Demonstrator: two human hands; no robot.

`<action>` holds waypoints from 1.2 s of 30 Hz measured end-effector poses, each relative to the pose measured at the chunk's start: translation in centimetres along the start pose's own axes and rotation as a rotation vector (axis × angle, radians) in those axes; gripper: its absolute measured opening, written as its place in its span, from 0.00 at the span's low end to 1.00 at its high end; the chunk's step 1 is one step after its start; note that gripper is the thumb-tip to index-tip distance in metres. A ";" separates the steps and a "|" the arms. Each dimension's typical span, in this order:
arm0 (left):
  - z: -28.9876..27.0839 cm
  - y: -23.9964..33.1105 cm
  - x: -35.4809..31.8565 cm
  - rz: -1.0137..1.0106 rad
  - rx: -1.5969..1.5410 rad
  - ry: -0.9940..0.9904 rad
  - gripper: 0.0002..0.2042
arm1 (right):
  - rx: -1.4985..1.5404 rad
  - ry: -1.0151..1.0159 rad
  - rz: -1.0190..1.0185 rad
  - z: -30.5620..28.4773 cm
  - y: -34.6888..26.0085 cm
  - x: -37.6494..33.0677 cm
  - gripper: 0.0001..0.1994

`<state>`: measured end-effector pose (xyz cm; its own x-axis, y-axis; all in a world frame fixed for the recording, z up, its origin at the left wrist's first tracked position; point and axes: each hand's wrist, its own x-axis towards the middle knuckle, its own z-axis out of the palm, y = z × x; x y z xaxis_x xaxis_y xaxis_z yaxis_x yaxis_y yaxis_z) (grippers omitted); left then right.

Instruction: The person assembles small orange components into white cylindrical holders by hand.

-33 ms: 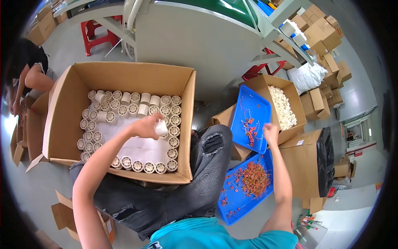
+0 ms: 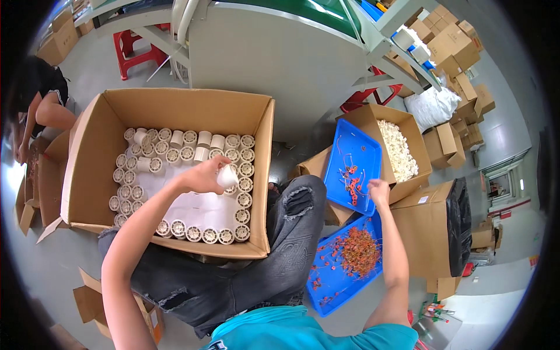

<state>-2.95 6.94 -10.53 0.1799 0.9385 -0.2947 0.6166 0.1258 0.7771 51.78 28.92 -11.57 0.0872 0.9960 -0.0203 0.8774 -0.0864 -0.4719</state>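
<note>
My left hand point(image 2: 205, 176) grips a white plastic cup-shaped piece point(image 2: 227, 177) over the big cardboard box point(image 2: 175, 108). Inside that box, round white slotted cylinders point(image 2: 177, 228) stand in rows along the walls, some lying on their sides, around a pale sheet point(image 2: 195, 207). My right hand point(image 2: 378, 191) is closed near the right edge of the upper blue tray point(image 2: 363, 150); anything between its fingertips is too small to make out. Red parts with thin wires point(image 2: 353, 186) lie in that tray. Below it, the lower blue tray point(image 2: 328, 294) holds a heap of red-orange wired parts point(image 2: 359, 252).
A carton of small white parts point(image 2: 398, 150) stands behind the upper tray. To the right is a carton with a black liner point(image 2: 459, 227). A grey machine panel point(image 2: 274, 64) rises ahead. At far left a person point(image 2: 49, 99) bends over another carton point(image 2: 53, 169).
My right hand has shifted slightly left and toward me, at the upper tray's edge. The white piece in my left hand has tilted a little.
</note>
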 end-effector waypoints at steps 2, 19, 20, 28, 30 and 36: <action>-1.5 2.3 -1.9 0.011 -0.209 0.123 0.31 | 0.103 -0.035 0.116 2.1 0.1 -1.2 0.13; 0.9 6.1 -7.7 0.199 -1.185 0.366 0.23 | 0.717 0.179 -0.350 -4.1 -16.7 -3.5 0.09; 0.4 6.9 -8.1 0.144 -1.001 0.441 0.22 | 0.773 0.098 -0.429 -4.2 -19.1 -5.4 0.09; -3.1 7.1 -11.2 0.425 -0.053 0.865 0.18 | 0.596 -0.749 -1.030 8.2 -39.5 -19.4 0.08; -3.9 5.8 -11.8 0.277 -0.243 0.826 0.16 | 0.649 -0.924 -0.933 8.1 -42.5 -21.1 0.09; -4.5 3.2 -11.4 0.067 -0.287 0.797 0.15 | 0.801 -0.595 -0.865 11.1 -43.3 -20.3 0.09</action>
<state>-6.47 -1.93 -2.21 -0.4507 0.8795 0.1531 0.3858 0.0373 0.9218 6.80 12.65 -0.55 -0.7565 0.5982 0.2643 0.0067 0.4113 -0.9115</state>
